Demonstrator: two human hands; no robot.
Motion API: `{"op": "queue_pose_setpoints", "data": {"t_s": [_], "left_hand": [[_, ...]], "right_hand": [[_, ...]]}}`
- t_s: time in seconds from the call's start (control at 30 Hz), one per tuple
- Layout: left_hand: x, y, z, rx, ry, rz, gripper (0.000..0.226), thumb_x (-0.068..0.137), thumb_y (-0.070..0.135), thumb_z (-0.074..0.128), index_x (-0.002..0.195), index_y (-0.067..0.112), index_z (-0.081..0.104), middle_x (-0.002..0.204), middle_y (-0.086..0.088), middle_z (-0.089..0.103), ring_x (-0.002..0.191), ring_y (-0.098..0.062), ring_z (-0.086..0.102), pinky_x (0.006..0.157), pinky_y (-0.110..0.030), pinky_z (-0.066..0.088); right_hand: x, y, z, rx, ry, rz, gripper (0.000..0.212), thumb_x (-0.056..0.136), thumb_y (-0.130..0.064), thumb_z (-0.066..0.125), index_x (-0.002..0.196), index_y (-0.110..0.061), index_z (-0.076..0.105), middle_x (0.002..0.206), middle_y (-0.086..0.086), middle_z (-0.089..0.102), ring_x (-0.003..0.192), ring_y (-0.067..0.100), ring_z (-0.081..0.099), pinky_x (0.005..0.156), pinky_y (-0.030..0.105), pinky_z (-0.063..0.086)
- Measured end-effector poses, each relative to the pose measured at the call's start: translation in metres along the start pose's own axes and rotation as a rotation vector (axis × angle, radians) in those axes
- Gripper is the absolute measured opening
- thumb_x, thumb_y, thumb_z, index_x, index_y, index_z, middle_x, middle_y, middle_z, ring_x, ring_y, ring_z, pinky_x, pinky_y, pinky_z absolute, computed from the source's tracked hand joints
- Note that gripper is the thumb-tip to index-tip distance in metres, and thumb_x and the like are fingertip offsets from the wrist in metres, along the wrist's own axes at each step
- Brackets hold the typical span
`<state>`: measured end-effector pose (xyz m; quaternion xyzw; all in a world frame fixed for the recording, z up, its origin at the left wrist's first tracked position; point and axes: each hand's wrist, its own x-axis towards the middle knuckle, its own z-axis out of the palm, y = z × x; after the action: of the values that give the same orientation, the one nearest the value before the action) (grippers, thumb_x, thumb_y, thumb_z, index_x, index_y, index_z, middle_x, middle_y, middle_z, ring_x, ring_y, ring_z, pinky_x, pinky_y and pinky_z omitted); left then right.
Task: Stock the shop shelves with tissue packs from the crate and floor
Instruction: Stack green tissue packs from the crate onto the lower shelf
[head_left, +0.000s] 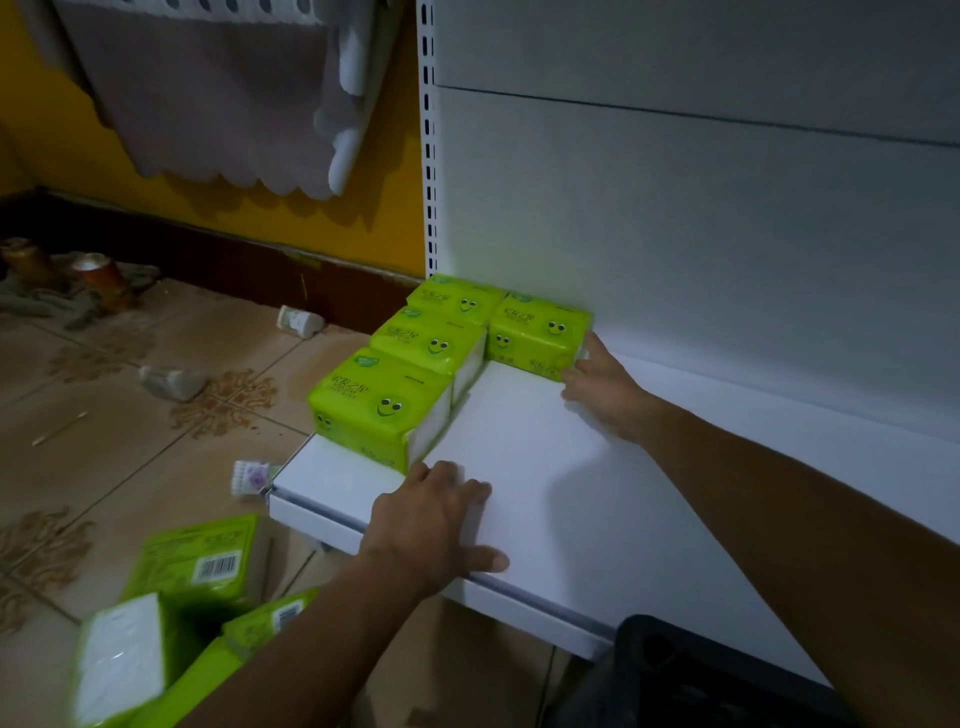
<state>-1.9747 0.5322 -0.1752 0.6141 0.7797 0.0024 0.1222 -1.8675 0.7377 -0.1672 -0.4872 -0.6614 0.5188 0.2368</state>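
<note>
Four green tissue packs (382, 400) on shelf (545, 467)

- Front shelf pack (382, 410): a line of dark Chinese characters on the green wrapper's top, too blurred to read, beside printed smiley faces.
- Floor pack (197, 558): white barcode label, digits illegible.
- Nearer floor pack (275, 621): another barcode, blurred.
</note>
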Motion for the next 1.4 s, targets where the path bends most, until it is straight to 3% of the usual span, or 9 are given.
{"op": "queue_pose_setpoints", "data": {"t_s": [0.17, 0.4, 0.5, 0.6, 0.83, 1.0, 1.13, 1.33, 1.4], "left_hand": [[0.000, 0.003, 0.001, -0.054, -0.026, -0.034, 0.070, 0.079, 0.060, 0.057, 0.139, 0.037, 0.030, 0.147, 0.006, 0.024, 0.137, -0.014, 0.021, 0.102, -0.037, 0.035], [-0.022, 0.019, 0.007, -0.196, 0.038, -0.111, 0.053, 0.078, 0.048, 0.067, 0.124, 0.024, 0.056, 0.128, -0.005, 0.053, 0.121, -0.021, 0.048, 0.099, -0.032, 0.040], [-0.042, 0.033, 0.000, -0.496, 0.219, -0.141, 0.035, 0.082, 0.035, 0.067, 0.114, 0.020, 0.064, 0.118, -0.010, 0.062, 0.107, -0.026, 0.059, 0.093, -0.032, 0.045], [-0.067, 0.057, -0.018, -0.586, 0.396, 0.003, 0.023, 0.086, 0.018, 0.062, 0.109, 0.018, 0.066, 0.111, -0.007, 0.065, 0.093, -0.021, 0.062, 0.083, -0.026, 0.045], [-0.132, 0.125, -0.041, -0.638, 0.424, 0.348, 0.023, 0.083, 0.004, 0.059, 0.100, 0.017, 0.068, 0.089, 0.002, 0.063, 0.074, -0.012, 0.059, 0.072, -0.015, 0.044], [-0.155, 0.161, -0.014, -0.442, 0.129, 0.494, 0.021, 0.085, 0.011, 0.058, 0.103, 0.016, 0.068, 0.091, 0.003, 0.061, 0.085, -0.011, 0.058, 0.074, -0.011, 0.038], [-0.160, 0.179, 0.013, -0.232, -0.330, 0.425, 0.035, 0.088, 0.033, 0.059, 0.120, 0.020, 0.060, 0.118, -0.001, 0.061, 0.111, -0.016, 0.056, 0.091, -0.020, 0.043], [-0.168, 0.186, 0.047, 0.178, -0.912, 0.352, 0.096, 0.073, 0.056, 0.069, 0.148, 0.029, 0.016, 0.155, 0.006, 0.018, 0.141, -0.022, 0.022, 0.114, -0.040, 0.027], [-0.170, 0.181, 0.054, 0.257, -1.024, 0.330, 0.101, 0.068, 0.057, 0.072, 0.148, 0.027, 0.019, 0.154, 0.005, 0.021, 0.139, -0.023, 0.027, 0.112, -0.043, 0.030]], "right_hand": [[-0.031, -0.007, -0.027, -0.047, 0.118, 0.010, 0.073, 0.088, 0.002, 0.049, 0.150, -0.021, 0.017, 0.146, 0.011, 0.037, 0.127, 0.026, 0.046, 0.090, 0.030, 0.042], [-0.141, -0.014, -0.078, -0.135, 0.181, -0.105, 0.049, 0.083, 0.003, 0.057, 0.129, -0.013, 0.048, 0.120, 0.010, 0.058, 0.102, 0.026, 0.061, 0.086, 0.037, 0.051], [-0.193, -0.001, -0.099, -0.209, 0.207, -0.199, 0.041, 0.084, 0.001, 0.057, 0.122, -0.012, 0.052, 0.110, 0.005, 0.060, 0.088, 0.016, 0.060, 0.072, 0.017, 0.051], [-0.240, 0.014, -0.114, -0.317, 0.269, -0.298, 0.036, 0.084, -0.002, 0.061, 0.118, -0.012, 0.054, 0.101, 0.001, 0.059, 0.079, 0.007, 0.055, 0.061, 0.001, 0.041], [-0.321, 0.044, -0.133, -0.419, 0.293, -0.399, 0.019, 0.080, 0.000, 0.062, 0.090, -0.016, 0.057, 0.071, -0.006, 0.058, 0.062, 0.004, 0.052, 0.059, 0.007, 0.039], [-0.344, 0.085, -0.126, -0.668, -0.070, -0.149, 0.013, 0.081, -0.010, 0.064, 0.092, -0.017, 0.068, 0.081, -0.005, 0.064, 0.081, 0.010, 0.063, 0.069, 0.012, 0.044], [-0.345, 0.118, -0.115, -0.764, -0.359, 0.071, 0.047, 0.077, -0.010, 0.069, 0.123, -0.014, 0.057, 0.118, 0.003, 0.061, 0.110, 0.017, 0.058, 0.092, 0.022, 0.045], [-0.353, 0.135, -0.090, -0.582, -0.468, 0.059, 0.029, 0.079, -0.003, 0.061, 0.108, -0.009, 0.065, 0.093, 0.005, 0.066, 0.092, 0.013, 0.060, 0.082, 0.023, 0.048], [-0.353, 0.138, -0.086, -0.569, -0.492, 0.074, 0.026, 0.082, -0.004, 0.059, 0.107, -0.006, 0.066, 0.091, 0.007, 0.067, 0.085, 0.009, 0.060, 0.084, 0.024, 0.049]]}}
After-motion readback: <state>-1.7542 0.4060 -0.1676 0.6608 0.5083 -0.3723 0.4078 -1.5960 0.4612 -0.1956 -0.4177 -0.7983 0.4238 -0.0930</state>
